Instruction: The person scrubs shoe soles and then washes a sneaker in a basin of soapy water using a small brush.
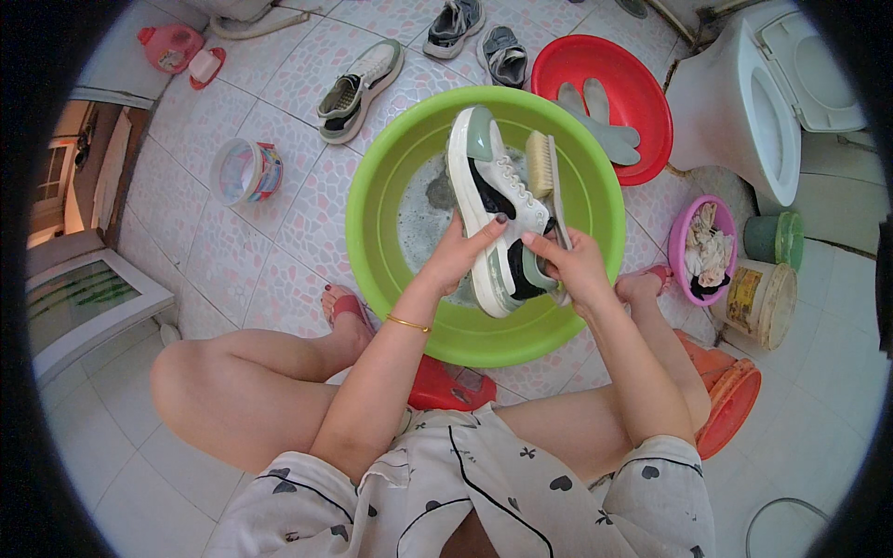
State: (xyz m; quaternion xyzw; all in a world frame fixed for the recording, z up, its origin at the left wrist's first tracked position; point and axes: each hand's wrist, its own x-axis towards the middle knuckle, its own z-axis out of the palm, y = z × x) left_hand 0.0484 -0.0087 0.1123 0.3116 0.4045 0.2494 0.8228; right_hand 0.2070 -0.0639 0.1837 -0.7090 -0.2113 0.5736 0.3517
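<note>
Over a large green basin (pixel 372 270) I hold a white sneaker (pixel 507 209) with grey-green toe and heel and black side patches, its toe pointing away from me. My left hand (pixel 459 251) is closed round the sneaker's left side, thumb on the black patch. My right hand (pixel 572 265) grips the handle of a scrubbing brush (pixel 541 172) with pale bristles, and its thumb also presses on the sneaker near the heel. The brush lies along the shoe's right side, bristles facing left. Sudsy water (pixel 419 223) sits in the basin below, with something dark in it that I cannot make out.
A red basin (pixel 651 102) with grey insoles (pixel 600 121) touches the green one's far right. Another sneaker (pixel 361 91) and a dark pair (pixel 454 26) stand beyond. A plastic tub (pixel 246 172) is left; a pink basin of cloths (pixel 704 251), buckets (pixel 758 302) and a toilet (pixel 744 102) are right.
</note>
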